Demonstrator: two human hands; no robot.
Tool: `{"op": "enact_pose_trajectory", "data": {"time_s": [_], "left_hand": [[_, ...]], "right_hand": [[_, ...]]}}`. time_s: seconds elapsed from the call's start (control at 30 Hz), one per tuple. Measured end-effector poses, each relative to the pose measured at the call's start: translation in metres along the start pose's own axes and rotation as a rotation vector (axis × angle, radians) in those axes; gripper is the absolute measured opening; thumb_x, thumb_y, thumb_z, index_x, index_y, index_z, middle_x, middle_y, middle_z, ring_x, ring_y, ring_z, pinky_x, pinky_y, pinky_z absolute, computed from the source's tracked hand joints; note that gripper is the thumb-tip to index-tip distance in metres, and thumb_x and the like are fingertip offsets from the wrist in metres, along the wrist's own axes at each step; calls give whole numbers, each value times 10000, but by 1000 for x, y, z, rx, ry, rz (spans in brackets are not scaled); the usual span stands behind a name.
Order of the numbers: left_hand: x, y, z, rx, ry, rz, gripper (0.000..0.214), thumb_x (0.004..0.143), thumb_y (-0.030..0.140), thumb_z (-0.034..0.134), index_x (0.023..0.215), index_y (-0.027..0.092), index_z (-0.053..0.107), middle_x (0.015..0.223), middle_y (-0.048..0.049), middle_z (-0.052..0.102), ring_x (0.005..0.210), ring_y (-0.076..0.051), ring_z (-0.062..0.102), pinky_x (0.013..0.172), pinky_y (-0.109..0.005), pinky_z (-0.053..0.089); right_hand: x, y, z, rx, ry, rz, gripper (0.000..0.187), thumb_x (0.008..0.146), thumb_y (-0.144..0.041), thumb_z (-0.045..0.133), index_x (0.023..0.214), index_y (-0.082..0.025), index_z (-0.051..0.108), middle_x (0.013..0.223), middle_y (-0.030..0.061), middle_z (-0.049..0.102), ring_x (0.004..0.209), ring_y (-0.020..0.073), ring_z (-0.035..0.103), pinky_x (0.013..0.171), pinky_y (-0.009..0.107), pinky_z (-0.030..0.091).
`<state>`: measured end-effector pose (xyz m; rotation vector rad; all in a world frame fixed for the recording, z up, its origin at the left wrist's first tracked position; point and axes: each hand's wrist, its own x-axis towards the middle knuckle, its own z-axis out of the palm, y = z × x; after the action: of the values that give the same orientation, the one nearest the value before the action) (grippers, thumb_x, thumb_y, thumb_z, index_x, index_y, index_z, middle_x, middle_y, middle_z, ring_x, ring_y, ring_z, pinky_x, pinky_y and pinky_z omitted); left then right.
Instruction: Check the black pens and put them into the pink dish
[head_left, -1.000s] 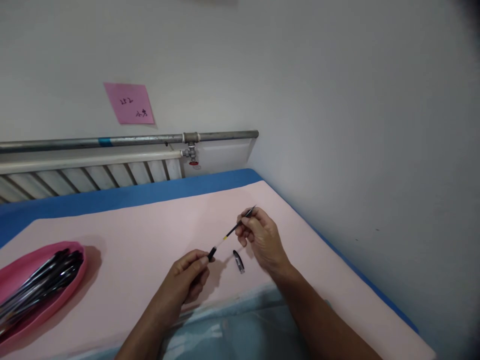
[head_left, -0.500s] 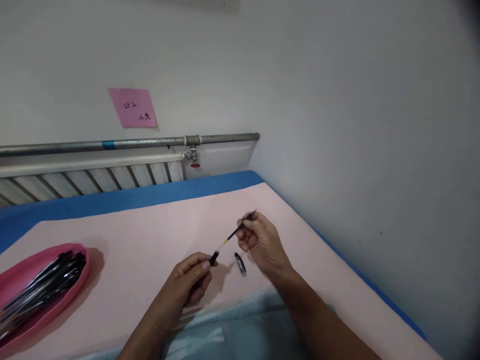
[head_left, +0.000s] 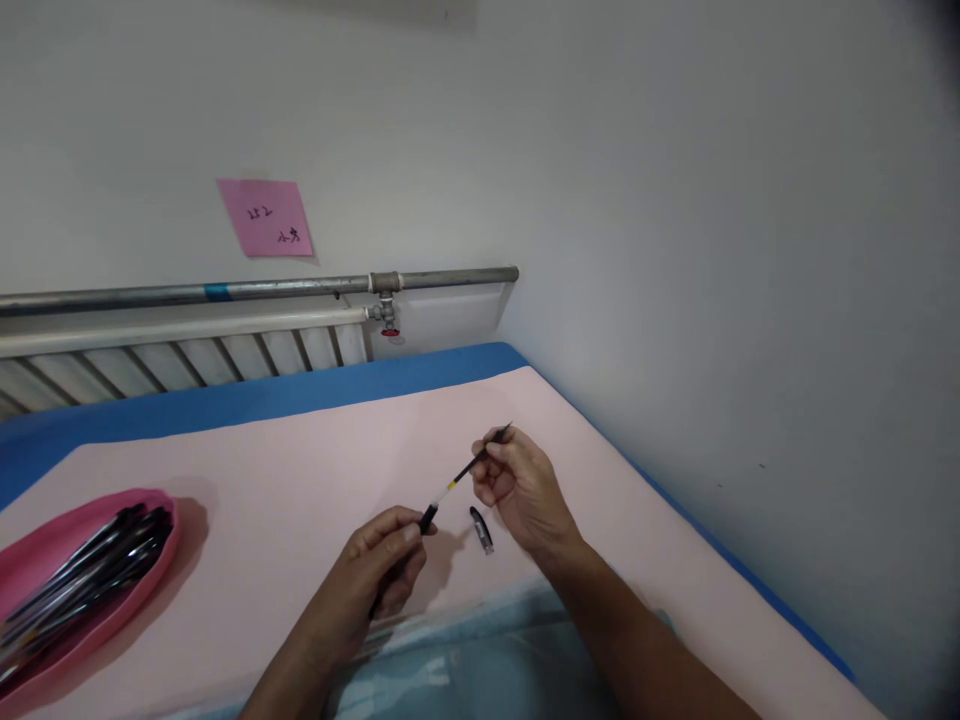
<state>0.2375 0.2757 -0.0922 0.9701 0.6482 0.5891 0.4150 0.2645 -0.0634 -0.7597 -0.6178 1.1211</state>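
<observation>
A dark pen barrel (head_left: 427, 519) is pinched in my left hand (head_left: 384, 558), its open end pointing up and to the right. Between the thumb and fingers of my right hand (head_left: 521, 482) is a pen refill (head_left: 469, 467), slanted, with black ink and a short yellow band. Its lower, pale end meets the mouth of the barrel; how deep it sits inside I cannot tell. The dark pointed end sticks out beyond my right fingers. Below my right hand, a black and clear pen cap (head_left: 481, 531) lies on the pink mat (head_left: 285, 520).
At the left, a pink oval basket (head_left: 169, 530) holds several dark pens (head_left: 97, 565). Blue table surface (head_left: 315, 388) borders the mat. Behind are a radiator (head_left: 225, 355), a metal pipe (head_left: 300, 287) and a red-handled valve (head_left: 389, 331). A wall (head_left: 712, 350) runs along the right side.
Both hands keep nearly the same place and grip. The refill and my right hand have shifted very slightly down and left, toward the barrel.
</observation>
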Motion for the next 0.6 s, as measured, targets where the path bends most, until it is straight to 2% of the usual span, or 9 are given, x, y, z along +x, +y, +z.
{"op": "enact_pose_trajectory", "data": {"time_s": [0.27,0.6], "left_hand": [[-2,0,-1,-86,-34,-2,170,794,307,502,840,151,554,498,61,401,329,-2,235,330,-154,107],[-2,0,-1,-60,-40,-1,172,793,308,503,843,151,552,491,60,395,330,-4,221,334,-158,102]], "right_hand": [[1,0,-2,40,13,7,69,682,-135,536,724,-165,489,679,-15,567,492,72,515,321,132,334],[1,2,-2,-5,-17,-4,76,690,-130,528,740,-172,490,686,-18,567,496,78,523,325,140,348]]}}
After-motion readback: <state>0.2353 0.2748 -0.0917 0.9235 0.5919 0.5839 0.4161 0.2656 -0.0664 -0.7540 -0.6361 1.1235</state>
